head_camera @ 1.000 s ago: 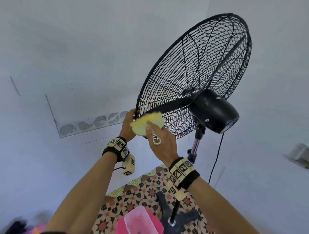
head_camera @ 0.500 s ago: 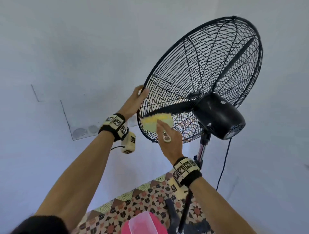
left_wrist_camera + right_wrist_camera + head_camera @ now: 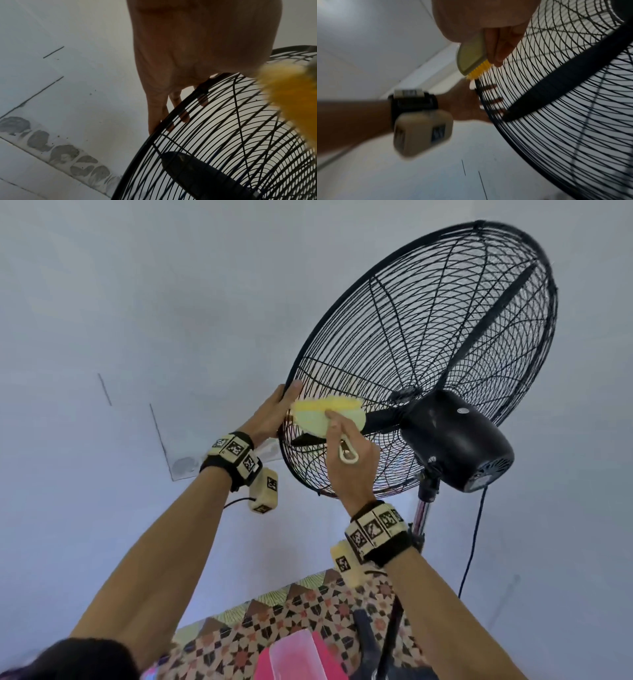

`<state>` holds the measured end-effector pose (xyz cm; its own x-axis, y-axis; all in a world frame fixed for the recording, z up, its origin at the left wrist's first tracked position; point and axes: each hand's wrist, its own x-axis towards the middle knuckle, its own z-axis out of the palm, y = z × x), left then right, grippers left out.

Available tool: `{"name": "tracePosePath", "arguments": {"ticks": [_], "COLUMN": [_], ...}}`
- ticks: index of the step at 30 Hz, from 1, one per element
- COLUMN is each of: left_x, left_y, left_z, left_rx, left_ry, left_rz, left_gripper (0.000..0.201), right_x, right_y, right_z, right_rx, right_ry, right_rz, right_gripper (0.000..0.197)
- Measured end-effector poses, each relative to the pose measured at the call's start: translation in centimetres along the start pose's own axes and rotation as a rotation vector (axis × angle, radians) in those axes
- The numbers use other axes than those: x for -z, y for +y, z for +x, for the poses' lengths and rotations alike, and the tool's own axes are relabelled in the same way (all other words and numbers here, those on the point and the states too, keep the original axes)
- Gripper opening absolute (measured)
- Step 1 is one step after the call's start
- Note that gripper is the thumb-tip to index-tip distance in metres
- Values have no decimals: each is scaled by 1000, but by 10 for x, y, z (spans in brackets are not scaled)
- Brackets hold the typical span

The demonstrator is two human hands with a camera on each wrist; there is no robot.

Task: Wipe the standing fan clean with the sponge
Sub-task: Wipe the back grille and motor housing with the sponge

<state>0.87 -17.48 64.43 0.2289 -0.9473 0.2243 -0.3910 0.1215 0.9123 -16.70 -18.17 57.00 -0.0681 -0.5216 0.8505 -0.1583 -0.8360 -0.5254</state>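
Right hand (image 3: 349,460) is the working grip: its fingers are curled round the sponge (image 3: 329,414), a pale green pad with a yellow scrubbing face, and that yellow face presses on the rear wire guard (image 3: 428,350) of the standing fan (image 3: 455,440). In the right wrist view the fingertips (image 3: 500,59) pinch the pad's edge right at the wires, close to the guard's outer ring. A white loop hangs from the sponge over the back of the hand.

Left hand (image 3: 270,414) is the steadying grip. It clasps the guard's ring, and the left wrist view shows its fingers (image 3: 173,102) hooked through behind the wires, with the thumb on the near side. The two hands lie just beside each other, the left outboard of the sponge.

From the sponge, most of the guard lies up and to the right, toward the black motor housing (image 3: 459,436) and the far rim. The sponge's long axis runs roughly along a radius, rim to hub, so a sweep inward or around the ring seems the natural continuation. A dark blade (image 3: 565,86) sits behind the wires under the pad.

Square black-and-white marker patterns cover both wristbands (image 3: 376,529). A small mark sits on the housing, too small to read. No brand or writing is legible anywhere.
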Motion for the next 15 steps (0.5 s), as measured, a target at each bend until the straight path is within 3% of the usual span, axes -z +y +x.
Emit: {"name": "tracePosePath", "arguments": {"ticks": [2,5,7,10,13,15], "left_x": [-1,0,1,-3,-13,-19], "left_y": [0,0,2,24,53,59], "left_z": [-2,-1,3,9,18,24], "left_rx": [33,50,31,-81,-204,-227], "left_ry": [5,17,45,90,149,175], "left_rz": [-24,33,110,186,154,173], "left_gripper": [81,90,99,107,96,88], "right_x": [-2,-3,2,16,22,20], "right_y": [0,24,34,21,8,12], "right_z": [3,-34,-48,-22,22,26], "right_rx": [-10,-45,-121,-95,-78,-87], "right_ry": [6,-195,-282,-173,-6,-2], "right_rz": [30,-91,-83,32,130,125], "right_gripper": [33,38,30,25,25,26]}}
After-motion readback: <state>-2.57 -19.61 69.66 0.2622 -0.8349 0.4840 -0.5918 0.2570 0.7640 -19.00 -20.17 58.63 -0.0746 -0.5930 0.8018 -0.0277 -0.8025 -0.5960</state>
